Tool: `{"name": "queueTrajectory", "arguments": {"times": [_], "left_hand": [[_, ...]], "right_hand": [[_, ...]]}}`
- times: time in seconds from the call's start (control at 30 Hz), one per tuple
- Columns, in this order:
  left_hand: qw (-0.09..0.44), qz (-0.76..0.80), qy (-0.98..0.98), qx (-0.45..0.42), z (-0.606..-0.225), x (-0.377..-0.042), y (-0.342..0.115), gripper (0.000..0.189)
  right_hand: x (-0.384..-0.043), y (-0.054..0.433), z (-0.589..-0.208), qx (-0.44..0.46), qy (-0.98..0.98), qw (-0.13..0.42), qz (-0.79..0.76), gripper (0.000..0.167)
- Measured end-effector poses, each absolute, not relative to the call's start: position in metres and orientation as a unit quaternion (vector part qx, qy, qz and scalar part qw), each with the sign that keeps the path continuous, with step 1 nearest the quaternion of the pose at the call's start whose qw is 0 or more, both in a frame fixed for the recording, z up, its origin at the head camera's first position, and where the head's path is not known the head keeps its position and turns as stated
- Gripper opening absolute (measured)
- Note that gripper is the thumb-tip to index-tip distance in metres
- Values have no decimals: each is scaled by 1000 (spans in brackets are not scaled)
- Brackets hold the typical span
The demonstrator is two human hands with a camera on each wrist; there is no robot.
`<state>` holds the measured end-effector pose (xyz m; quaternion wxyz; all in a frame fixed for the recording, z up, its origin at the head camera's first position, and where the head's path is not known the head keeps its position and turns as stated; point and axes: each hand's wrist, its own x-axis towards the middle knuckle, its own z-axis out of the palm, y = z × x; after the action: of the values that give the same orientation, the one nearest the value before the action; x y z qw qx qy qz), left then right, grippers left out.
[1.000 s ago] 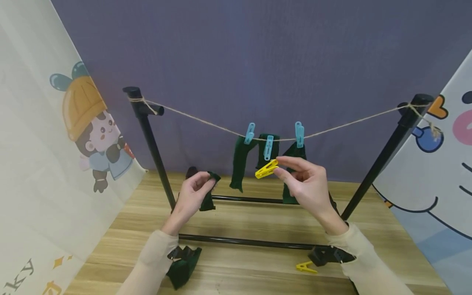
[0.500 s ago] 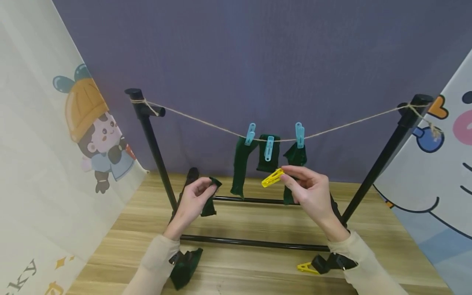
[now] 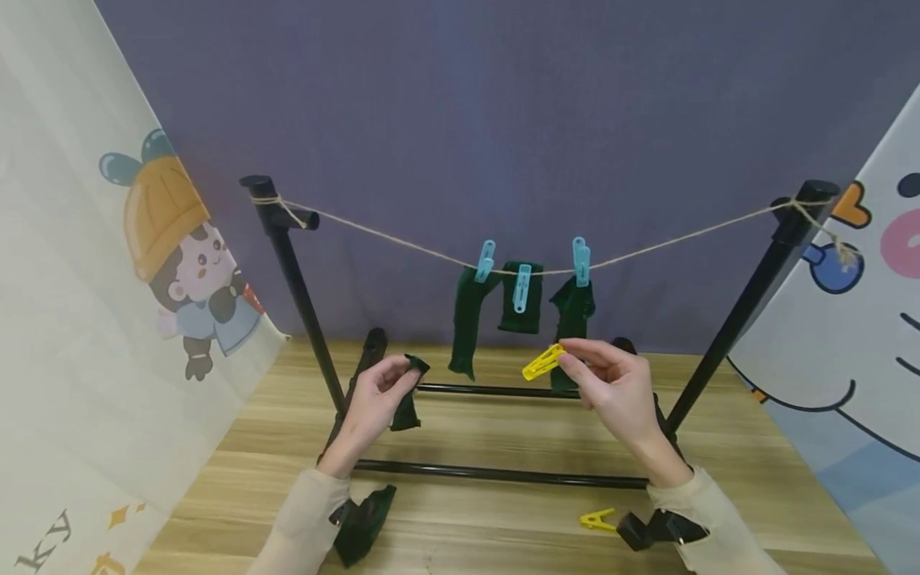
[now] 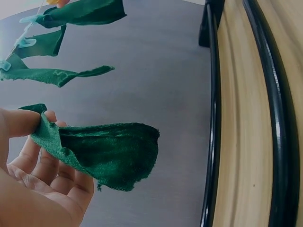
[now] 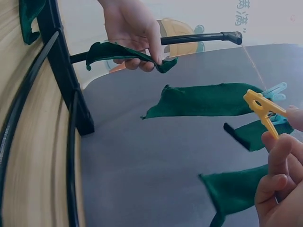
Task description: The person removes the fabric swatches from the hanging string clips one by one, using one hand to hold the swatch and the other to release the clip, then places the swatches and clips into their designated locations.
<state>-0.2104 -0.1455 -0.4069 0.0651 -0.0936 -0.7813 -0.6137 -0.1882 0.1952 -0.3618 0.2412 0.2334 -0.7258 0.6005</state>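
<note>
My left hand (image 3: 374, 407) pinches a dark green cloth piece (image 4: 113, 151) by its upper end, left of the line. The rest of that cloth dangles below the thumb and fingers. Between the thumb and fingertips of my right hand (image 3: 614, 391) is a yellow clothespin (image 3: 542, 362), its nose pointing left. It is below the twine line (image 3: 402, 241), overlapping the rightmost hanging cloth (image 3: 573, 311) in the head view. Two more green cloths, a long one (image 3: 469, 319) and a short one (image 3: 530, 321), hang there too. Blue clothespins (image 3: 485, 261) fix all three to the twine.
Black posts (image 3: 302, 303) carry the twine at both ends, joined by low black rails (image 3: 503, 474). On the wooden table (image 3: 460, 519), another green cloth (image 3: 365, 531) lies near my left wrist. A second yellow clothespin (image 3: 596, 519) lies near my right wrist.
My right hand has moved down and a little to the right with the yellow clothespin. My left hand has lowered slightly, still pinching the green cloth.
</note>
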Motion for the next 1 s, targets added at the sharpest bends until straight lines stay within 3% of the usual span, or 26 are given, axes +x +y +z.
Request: {"name": "queueTrajectory", "arguments": {"times": [0.67, 1.0], "left_hand": [[52, -601, -794, -81, -420, -204, -150, 25], [17, -585, -806, -88, -426, -197, -152, 30]], "right_hand": [[-179, 211, -398, 177, -765, 201, 586, 20], [-178, 214, -410, 166, -770, 179, 589, 20]]}}
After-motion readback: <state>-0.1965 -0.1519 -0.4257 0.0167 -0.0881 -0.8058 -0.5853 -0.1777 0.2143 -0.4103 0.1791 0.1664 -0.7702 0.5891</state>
